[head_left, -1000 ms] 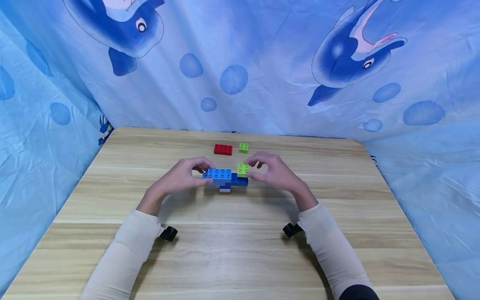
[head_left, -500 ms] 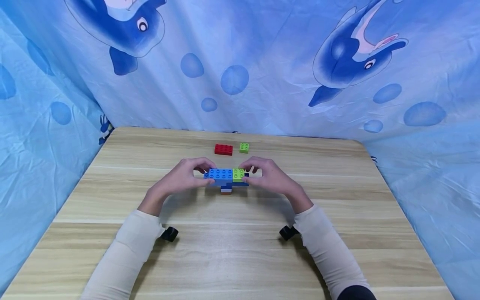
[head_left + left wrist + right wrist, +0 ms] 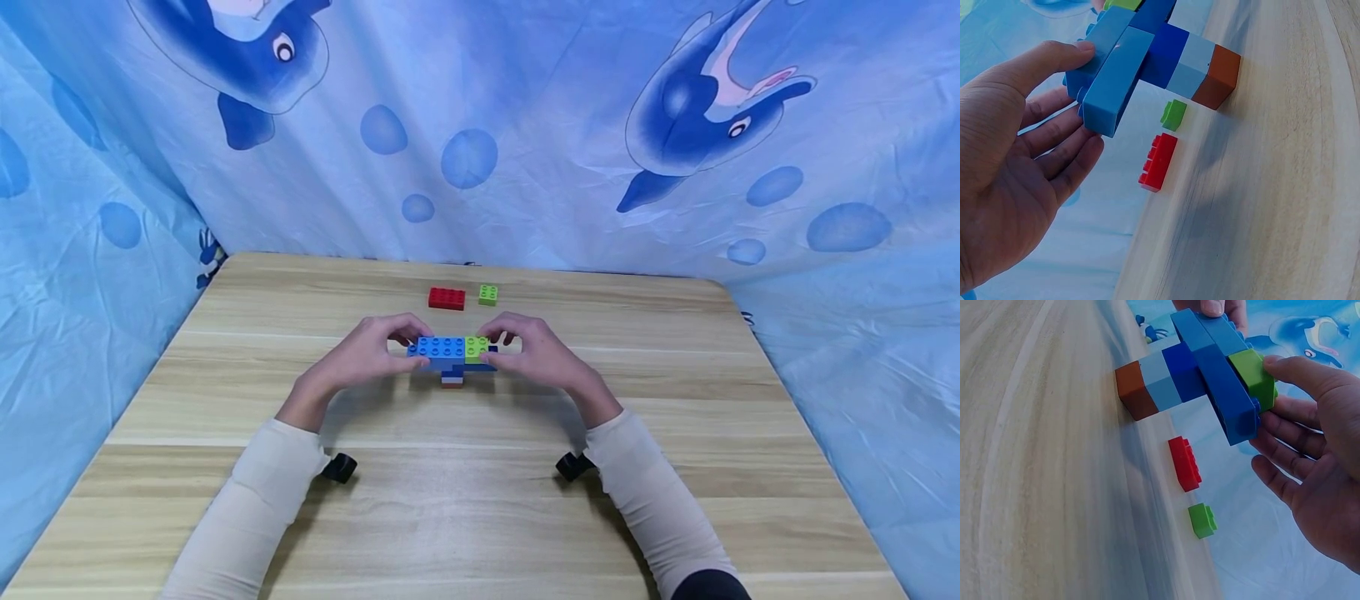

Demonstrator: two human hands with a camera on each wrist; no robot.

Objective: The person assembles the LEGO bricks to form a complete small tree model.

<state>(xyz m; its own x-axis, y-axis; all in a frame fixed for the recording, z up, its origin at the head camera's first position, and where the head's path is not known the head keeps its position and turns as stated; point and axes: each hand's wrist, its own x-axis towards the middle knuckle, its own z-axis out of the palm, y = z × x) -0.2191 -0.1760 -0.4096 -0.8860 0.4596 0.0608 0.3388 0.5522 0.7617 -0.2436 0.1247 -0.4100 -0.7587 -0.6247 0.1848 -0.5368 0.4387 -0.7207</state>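
Observation:
A T-shaped stack of toy building bricks stands on the table, its column made of a brown brick (image 3: 1135,390), a light blue brick (image 3: 1161,382) and a dark blue brick (image 3: 1184,370). Across the top run blue bricks, with a lighter blue brick (image 3: 441,348) uppermost on the left. My left hand (image 3: 372,350) pinches that lighter blue brick at its left end, thumb in front. On its right sits a lime green brick (image 3: 476,350), pinched between thumb and fingers of my right hand (image 3: 536,352). A studded dark blue end (image 3: 1241,422) juts out past the green brick.
Behind the stack, a red brick (image 3: 447,299) and a second lime green brick (image 3: 488,295) lie on the wooden table (image 3: 465,500). A blue curtain (image 3: 540,125) with dolphins hangs along the far edge and both sides.
My right hand has moved left and set the lime green brick down against the lighter blue brick on top of the stack. The left hand has stayed in place, and little differs over the last half second.

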